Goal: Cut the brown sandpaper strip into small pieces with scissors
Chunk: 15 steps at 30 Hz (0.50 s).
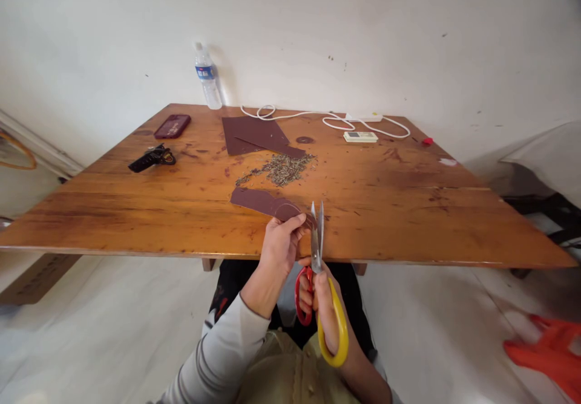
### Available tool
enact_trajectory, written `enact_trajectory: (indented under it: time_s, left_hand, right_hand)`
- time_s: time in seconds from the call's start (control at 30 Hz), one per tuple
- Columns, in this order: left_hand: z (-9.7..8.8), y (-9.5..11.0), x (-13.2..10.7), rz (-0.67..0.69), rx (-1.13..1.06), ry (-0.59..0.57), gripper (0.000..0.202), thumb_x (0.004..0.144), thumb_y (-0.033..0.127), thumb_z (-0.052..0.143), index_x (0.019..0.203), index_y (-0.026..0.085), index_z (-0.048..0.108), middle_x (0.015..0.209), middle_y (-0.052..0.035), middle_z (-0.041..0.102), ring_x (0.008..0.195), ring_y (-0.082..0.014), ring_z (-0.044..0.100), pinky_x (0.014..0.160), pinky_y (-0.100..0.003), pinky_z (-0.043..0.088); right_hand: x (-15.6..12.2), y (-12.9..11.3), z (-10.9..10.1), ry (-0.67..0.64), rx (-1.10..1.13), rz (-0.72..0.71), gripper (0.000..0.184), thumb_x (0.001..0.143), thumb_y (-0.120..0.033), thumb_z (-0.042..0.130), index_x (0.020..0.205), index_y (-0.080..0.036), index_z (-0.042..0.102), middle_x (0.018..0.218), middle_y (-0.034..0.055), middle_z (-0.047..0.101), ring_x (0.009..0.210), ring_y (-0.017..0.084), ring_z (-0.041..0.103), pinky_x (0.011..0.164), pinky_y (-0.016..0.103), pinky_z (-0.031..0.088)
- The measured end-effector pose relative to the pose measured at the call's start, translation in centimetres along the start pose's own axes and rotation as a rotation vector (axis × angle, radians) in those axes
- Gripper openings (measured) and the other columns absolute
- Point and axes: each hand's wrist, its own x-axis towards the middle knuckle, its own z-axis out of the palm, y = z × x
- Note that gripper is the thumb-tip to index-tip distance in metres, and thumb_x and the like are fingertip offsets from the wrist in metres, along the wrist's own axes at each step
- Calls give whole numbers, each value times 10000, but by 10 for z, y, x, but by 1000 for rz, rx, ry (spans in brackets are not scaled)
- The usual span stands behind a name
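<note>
Near the front edge of the counter, the left hand pinched a brown strip. The right hand gripped the scissors, their 2 blades parted at the strip's right end. Beyond lay a pile of bits and a brown sheet.

Single head-height view, forward and down over the nearby table, wall beyond.
</note>
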Motion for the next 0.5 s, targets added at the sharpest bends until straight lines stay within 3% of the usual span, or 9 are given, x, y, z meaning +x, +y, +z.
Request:
enact_trajectory:
  time_s: [0.27,0.4,0.5]
  left_hand:
    - [1,2,-1,-21,14,7,289,551,125,906,578,160,620,570,17,630,545,-96,573,568,-244,469]
    - [1,2,0,-29,32,13,300,555,125,931,629,158,642,615,15,664,574,-96,598,579,-233,477]
    - [1,2,1,-21,40,-10,304,545,137,939,658,161,657,633,12,683,570,-95,599,556,-223,467]
  right_hand:
    - [11,6,-7,9,158,68,701,644,-847,842,958,-247,665,577,-107,407,433,71,233,365,192,253]
    - [8,2,-11,13,136,65,682,704,-818,832,1009,-226,684,617,-102,414,455,54,247,404,170,262]
    - [7,-4,-13,0,126,87,704,663,-830,847,984,-227,678,603,-107,410,443,49,250,390,157,250]
